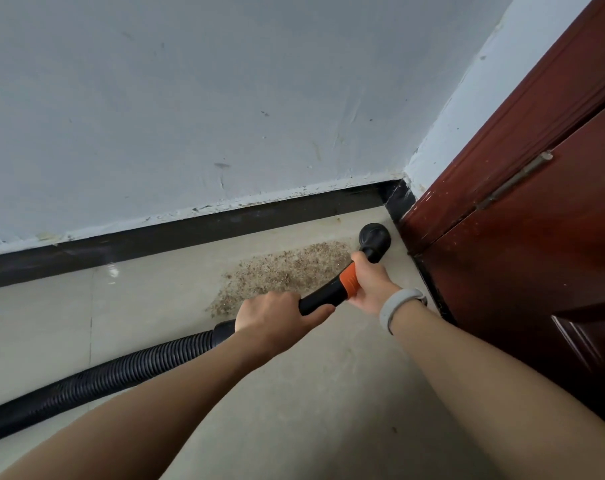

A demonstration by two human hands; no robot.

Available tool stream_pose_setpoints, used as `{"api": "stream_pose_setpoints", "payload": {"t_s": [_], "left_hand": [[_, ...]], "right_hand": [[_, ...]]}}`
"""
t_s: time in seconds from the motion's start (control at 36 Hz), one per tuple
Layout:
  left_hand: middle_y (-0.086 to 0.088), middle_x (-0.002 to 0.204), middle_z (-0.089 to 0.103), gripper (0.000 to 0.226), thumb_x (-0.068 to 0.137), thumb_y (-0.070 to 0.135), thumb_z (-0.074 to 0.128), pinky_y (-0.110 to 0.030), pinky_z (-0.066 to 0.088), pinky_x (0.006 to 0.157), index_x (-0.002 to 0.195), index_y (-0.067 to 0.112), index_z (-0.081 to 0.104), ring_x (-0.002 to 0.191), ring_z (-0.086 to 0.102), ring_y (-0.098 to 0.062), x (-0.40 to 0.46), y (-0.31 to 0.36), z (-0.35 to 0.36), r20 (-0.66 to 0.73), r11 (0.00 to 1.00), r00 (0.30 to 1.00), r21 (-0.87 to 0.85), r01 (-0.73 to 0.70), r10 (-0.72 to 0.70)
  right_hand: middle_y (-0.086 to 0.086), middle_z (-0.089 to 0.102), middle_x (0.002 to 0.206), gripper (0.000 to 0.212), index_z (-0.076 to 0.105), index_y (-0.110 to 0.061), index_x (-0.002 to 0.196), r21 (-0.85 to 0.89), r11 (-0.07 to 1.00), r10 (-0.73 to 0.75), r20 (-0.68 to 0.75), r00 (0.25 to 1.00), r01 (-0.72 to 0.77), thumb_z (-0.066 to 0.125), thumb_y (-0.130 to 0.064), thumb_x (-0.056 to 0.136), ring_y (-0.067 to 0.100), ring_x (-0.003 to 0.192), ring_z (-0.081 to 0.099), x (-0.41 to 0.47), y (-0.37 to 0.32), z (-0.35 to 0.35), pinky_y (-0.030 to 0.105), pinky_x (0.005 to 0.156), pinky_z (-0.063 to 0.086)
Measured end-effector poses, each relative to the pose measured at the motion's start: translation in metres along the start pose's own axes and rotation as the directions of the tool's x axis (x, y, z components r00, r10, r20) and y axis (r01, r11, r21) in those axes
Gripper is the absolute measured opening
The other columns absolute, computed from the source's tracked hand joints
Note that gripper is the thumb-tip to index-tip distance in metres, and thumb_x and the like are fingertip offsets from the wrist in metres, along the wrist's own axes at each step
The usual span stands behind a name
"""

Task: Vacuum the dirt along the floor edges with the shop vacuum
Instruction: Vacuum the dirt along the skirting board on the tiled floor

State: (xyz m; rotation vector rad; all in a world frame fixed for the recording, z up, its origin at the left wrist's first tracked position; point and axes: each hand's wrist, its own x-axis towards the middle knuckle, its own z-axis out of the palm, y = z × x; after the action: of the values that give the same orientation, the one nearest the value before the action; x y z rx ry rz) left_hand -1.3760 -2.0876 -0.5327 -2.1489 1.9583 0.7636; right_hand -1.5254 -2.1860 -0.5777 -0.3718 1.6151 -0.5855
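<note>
Both my hands, left hand (271, 315) and right hand (370, 284), clamp the black orange-banded vacuum wand (329, 294), steering its round black nozzle (375, 239) into the floor's corner beside the brown sawdust patch (283, 271).

Both hands grip wand (323, 296); nozzle (375, 240) beside dirt (280, 271).

— What sort of place am I in?
— An indoor room corner, likely a home. I see a painted, scuffed wall (225, 98) meeting a black baseboard (190, 233), glossy beige floor tiles (51, 313), and a dark red wooden door (536, 254) with a metal hinge (514, 180).
— Anything else?
— Sawdust-like dirt (280, 271) lies along my floor edge.
</note>
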Motion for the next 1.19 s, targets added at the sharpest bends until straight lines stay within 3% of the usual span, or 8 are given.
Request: {"api": "stream_pose_setpoints", "payload": {"t_s": [0.08,0.25,0.5,0.64,0.75,0.83,1.06,1.19], "left_hand": [[0.007,0.068,0.056,0.059,0.083,0.079,0.029,-0.027,0.038,0.057,0.074,0.025,0.053,0.066,0.058,-0.016,-0.005,-0.013,-0.001,0.004,0.999,1.0,-0.025,0.031,-0.031],[0.006,0.07,0.059,0.062,0.083,0.079,0.029,-0.027,0.04,0.059,0.08,0.025,0.058,0.069,0.058,-0.016,-0.023,-0.04,-0.002,0.002,0.997,0.998,-0.044,0.066,-0.066],[0.007,0.069,0.058,0.062,0.082,0.08,0.026,-0.028,0.039,0.059,0.078,0.026,0.056,0.065,0.057,-0.014,-0.061,-0.093,-0.001,0.01,0.989,0.993,-0.084,0.121,-0.12],[0.007,0.069,0.059,0.062,0.082,0.081,0.023,-0.028,0.042,0.06,0.075,0.026,0.052,0.064,0.057,-0.012,-0.084,-0.125,0.006,-0.008,0.979,0.984,-0.11,0.174,-0.176],[0.007,0.069,0.059,0.061,0.083,0.08,0.025,-0.027,0.041,0.059,0.072,0.026,0.051,0.064,0.057,-0.012,-0.104,-0.147,0.011,-0.015,0.963,0.973,-0.15,0.225,-0.23],[0.007,0.067,0.057,0.06,0.083,0.079,0.027,-0.028,0.04,0.06,0.071,0.025,0.049,0.064,0.055,-0.014,-0.118,-0.16,0.014,-0.021,0.95,0.961,-0.161,0.267,-0.274],[0.007,0.061,0.054,0.056,0.084,0.075,0.03,-0.029,0.04,0.06,0.067,0.024,0.045,0.061,0.053,-0.017,-0.159,-0.184,0.031,-0.052,0.91,0.927,-0.214,0.354,-0.372],[0.006,0.061,0.056,0.057,0.084,0.075,0.03,-0.029,0.04,0.059,0.067,0.024,0.046,0.061,0.054,-0.016,-0.172,-0.197,0.04,-0.057,0.89,0.906,-0.222,0.397,-0.419]], "right_hand": [[0.016,0.053,0.113,0.034,0.042,-0.007,0.122,-0.032,0.999,0.005,0.013,1.0,-0.004,0.052,-0.027,0.095,0.035,0.11,0.056,-0.007,0.003,0.016,0.051,0.088,0.053],[0.015,0.053,0.108,0.028,0.043,-0.008,0.115,-0.109,0.994,0.009,0.032,0.999,-0.005,0.051,-0.027,0.096,0.034,0.101,0.057,-0.025,0.013,0.044,0.044,0.075,0.053],[0.015,0.055,0.122,0.027,0.043,-0.011,0.112,-0.249,0.968,0.038,0.05,0.998,-0.025,0.048,-0.032,0.098,0.034,0.111,0.057,-0.058,0.041,0.095,0.05,0.088,0.053],[0.014,0.053,0.111,0.031,0.045,-0.008,0.112,-0.388,0.922,0.012,0.063,0.998,0.013,0.046,-0.037,0.099,0.033,0.107,0.057,-0.079,0.057,0.128,0.042,0.075,0.056],[0.013,0.053,0.105,0.032,0.046,-0.008,0.108,-0.452,0.891,-0.005,0.071,0.997,0.037,0.045,-0.038,0.098,0.03,0.098,0.056,-0.092,0.074,0.15,0.044,0.085,0.056],[0.011,0.053,0.104,0.029,0.044,-0.008,0.107,-0.44,0.897,0.004,0.099,0.995,0.04,0.045,-0.035,0.098,0.028,0.094,0.055,-0.101,0.089,0.162,0.04,0.081,0.056],[0.012,0.057,0.111,0.038,0.047,-0.009,0.113,-0.521,0.852,0.024,0.146,0.989,0.056,0.049,-0.04,0.092,0.03,0.1,0.059,-0.113,0.125,0.192,0.045,0.086,0.055],[0.012,0.059,0.102,0.035,0.048,-0.01,0.099,-0.551,0.832,0.03,0.172,0.985,0.071,0.048,-0.044,0.089,0.032,0.099,0.061,-0.119,0.14,0.207,0.047,0.088,0.054]]}}
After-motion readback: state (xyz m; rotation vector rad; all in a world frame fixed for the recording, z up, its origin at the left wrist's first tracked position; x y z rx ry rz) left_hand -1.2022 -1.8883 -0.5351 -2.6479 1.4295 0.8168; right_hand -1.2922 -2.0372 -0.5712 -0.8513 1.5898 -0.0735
